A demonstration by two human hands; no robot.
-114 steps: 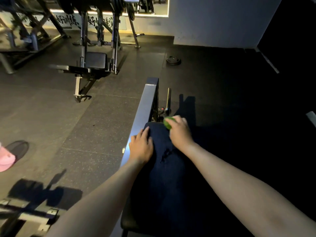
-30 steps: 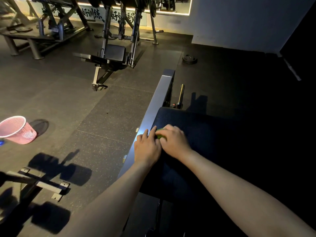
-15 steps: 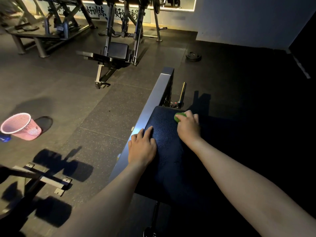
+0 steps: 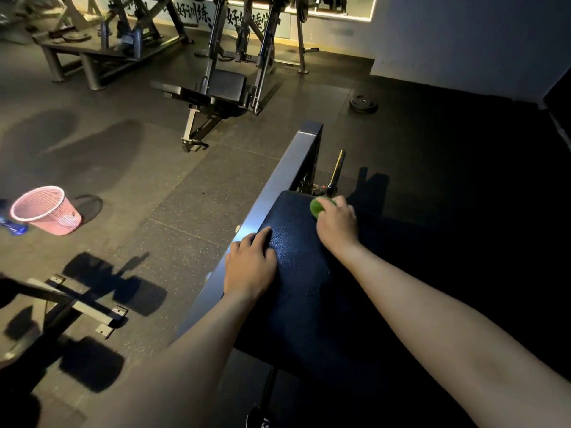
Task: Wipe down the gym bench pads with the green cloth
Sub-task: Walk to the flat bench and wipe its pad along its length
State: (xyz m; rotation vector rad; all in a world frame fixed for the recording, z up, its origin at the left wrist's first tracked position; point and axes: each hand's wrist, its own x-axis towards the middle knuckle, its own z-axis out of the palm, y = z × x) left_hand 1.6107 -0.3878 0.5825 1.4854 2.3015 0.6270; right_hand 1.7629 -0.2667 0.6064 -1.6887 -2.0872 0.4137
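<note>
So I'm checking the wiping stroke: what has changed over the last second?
The right hand, gripping the green cloth, swept along the bench pad from right beside the left hand out to the pad's far end. Nothing was taken up or let go. The left hand stays flat on the pad's left edge, and the cloth stays in the same grip.

Most of green cloth (image 4: 315, 208) under right hand (image 4: 337, 227), bench pad (image 4: 296, 273) right side in shadow; blue object (image 4: 13, 227) cropped at left

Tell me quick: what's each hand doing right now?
Left hand: open, fingers resting flat on the bench pad near its left edge.
Right hand: grips the green cloth at the pad's far end.
</note>
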